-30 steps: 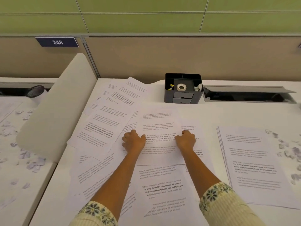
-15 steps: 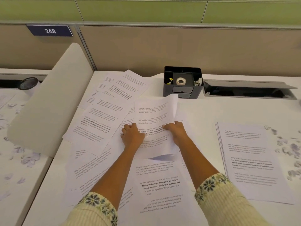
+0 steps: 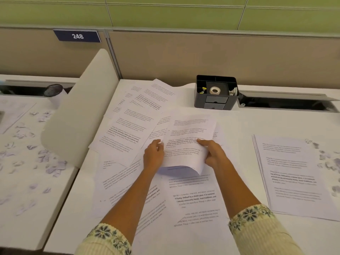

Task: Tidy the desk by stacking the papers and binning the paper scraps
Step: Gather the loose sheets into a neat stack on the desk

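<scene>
Bright, soft, even light fills the scene. The lifted white printed sheet [image 3: 189, 137] casts a faint bluish shadow beneath its curled near edge. The wide lens bows the beige partition panel [image 3: 202, 52] and the white worktop [image 3: 266, 122] toward the edges. The torn white paper scraps [image 3: 330, 165] at far right look smeared.

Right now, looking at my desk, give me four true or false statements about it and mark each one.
1. The left hand and the right hand both hold a printed sheet above the loose papers. True.
2. The neat stack lies left of the hands. False: it lies to their right.
3. A tape roll sits in the black organiser. True.
4. The blue sign reads 284. False: it reads 248.
</scene>
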